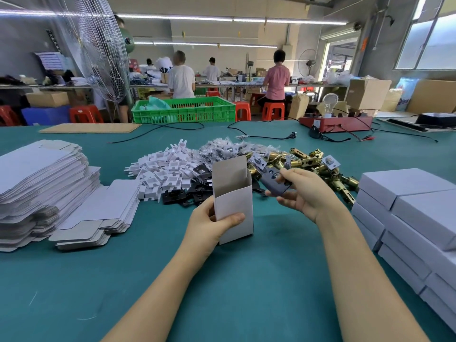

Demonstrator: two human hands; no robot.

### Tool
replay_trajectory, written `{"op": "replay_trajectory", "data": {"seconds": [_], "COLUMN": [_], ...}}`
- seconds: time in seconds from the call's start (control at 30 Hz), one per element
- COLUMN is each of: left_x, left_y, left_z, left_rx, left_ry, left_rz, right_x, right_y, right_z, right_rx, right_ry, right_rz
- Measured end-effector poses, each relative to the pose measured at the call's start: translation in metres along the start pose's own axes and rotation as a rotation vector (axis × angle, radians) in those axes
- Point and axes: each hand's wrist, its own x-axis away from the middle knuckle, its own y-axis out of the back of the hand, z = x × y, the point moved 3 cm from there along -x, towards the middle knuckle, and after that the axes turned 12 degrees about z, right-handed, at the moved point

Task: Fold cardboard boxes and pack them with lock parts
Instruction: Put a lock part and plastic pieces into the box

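Table (246, 280): teal-covered work surface spanning the whole foreground, both forearms reaching over it.
Flat blanks (42, 191): tall stack of unfolded white box blanks at the left, a lower stack leaning just beside it.
Finished boxes (407, 206): closed white boxes piled in tiers at the right edge.
Brass latches (308, 164): heap behind the right hand, touching the bagged parts.
White inserts (162, 169): loose heap in the middle of the table, behind the box.
Black plates (195, 188): small pile in front of the inserts, just left of the box.
Box (234, 201): 1 folded white carton, upright, top flap standing open, base resting on the table.
Left hand (209, 223): fingers and thumb wrapped round the box's lower left corner, holding it.
Right hand (303, 191): pinches a dark plate (275, 183) beside the box's open top, apart from it.
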Motion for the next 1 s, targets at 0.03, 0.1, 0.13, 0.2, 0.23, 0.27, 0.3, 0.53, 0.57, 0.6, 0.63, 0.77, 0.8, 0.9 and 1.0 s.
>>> {"op": "replay_trajectory", "data": {"seconds": [0.03,0.1,0.13,0.2,0.23,0.27,0.3,0.53,0.57,0.6,0.63,0.77,0.8,0.9,1.0], "left_x": [0.000,0.000,0.000,-0.001,-0.001,-0.001,0.000,0.000,0.000,0.000,0.000,0.000,0.000,0.001,0.003], "left_y": [0.000,0.000,-0.001,-0.001,-0.001,-0.001,-0.001,-0.001,-0.001,-0.001,-0.001,-0.001,-0.001,-0.002,-0.003], "left_z": [0.000,0.000,0.000,0.000,-0.001,-0.001,-0.001,-0.001,0.000,0.000,0.000,0.000,0.000,-0.002,-0.005], "left_rx": [0.002,0.007,0.009,0.010,0.011,0.013,0.016,0.031,0.033,0.036,0.039,0.041,0.040,0.029,0.005], "left_ry": [0.000,0.000,-0.001,-0.003,-0.005,-0.008,-0.009,-0.016,-0.016,-0.016,-0.016,-0.010,-0.010,-0.019,-0.022], "left_rz": [0.000,0.003,0.005,0.010,0.013,0.015,0.017,0.029,0.029,0.029,0.030,0.033,0.036,0.055,0.094], "right_x": [0.002,0.006,0.008,0.013,0.016,0.019,0.022,0.032,0.033,0.033,0.033,0.034,0.035,0.039,0.043], "right_y": [0.000,0.000,-0.001,-0.005,-0.007,-0.009,-0.010,-0.007,-0.006,-0.005,-0.005,-0.006,-0.006,-0.011,-0.020], "right_z": [0.005,0.015,0.022,0.036,0.043,0.049,0.055,0.063,0.063,0.064,0.066,0.072,0.073,0.080,0.089], "right_rx": [0.057,0.185,0.217,0.214,0.209,0.217,0.238,0.401,0.417,0.437,0.458,0.454,0.467,0.514,0.641], "right_ry": [0.019,0.060,0.083,0.132,0.154,0.169,0.173,0.071,0.068,0.076,0.092,0.164,0.192,0.312,0.347], "right_rz": [-0.003,-0.022,-0.031,-0.025,-0.016,-0.005,0.008,0.094,0.076,0.052,0.029,-0.048,-0.077,-0.082,-0.034]}}
